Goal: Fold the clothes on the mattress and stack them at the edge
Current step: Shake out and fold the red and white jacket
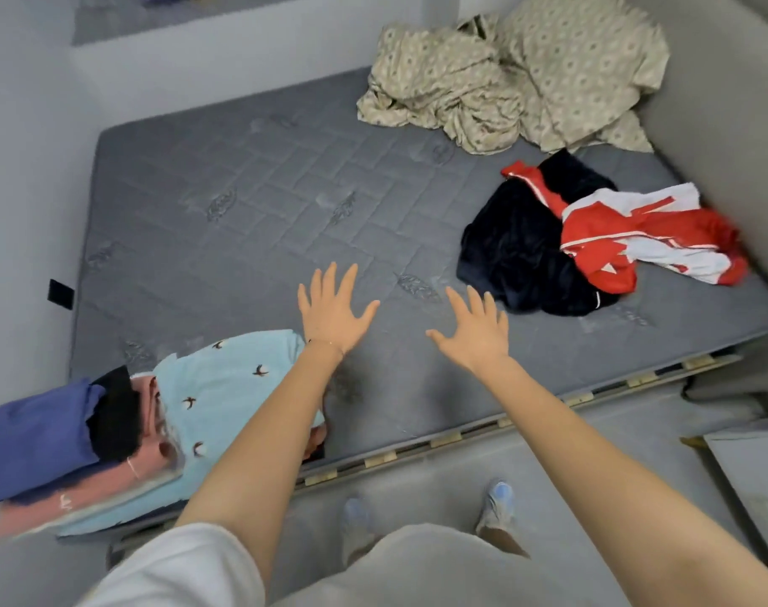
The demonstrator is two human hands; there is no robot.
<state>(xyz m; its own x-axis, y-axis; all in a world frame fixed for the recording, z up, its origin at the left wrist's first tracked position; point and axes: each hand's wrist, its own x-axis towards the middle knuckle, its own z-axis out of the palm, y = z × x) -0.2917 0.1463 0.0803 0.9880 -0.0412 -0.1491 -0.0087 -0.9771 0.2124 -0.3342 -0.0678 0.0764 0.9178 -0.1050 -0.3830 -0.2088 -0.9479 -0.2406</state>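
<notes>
L hand point(331, 311) & R hand point(474, 330) spread, empty, over mattress point(263, 190).
Unfolded navy garment point(513, 251) w/ red-white jacket point(636, 238) at 2 o'clock, nearer R hand; folded stack point(211, 396) at 8 o'clock, near edge.

Pale grey walls point(22, 168) enclose a grey floor point(421, 510) and slatted bedframe point(443, 440).

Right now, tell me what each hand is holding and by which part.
Nothing is held. The left hand and the right hand are both spread open above the mattress, fingers straight.
</notes>
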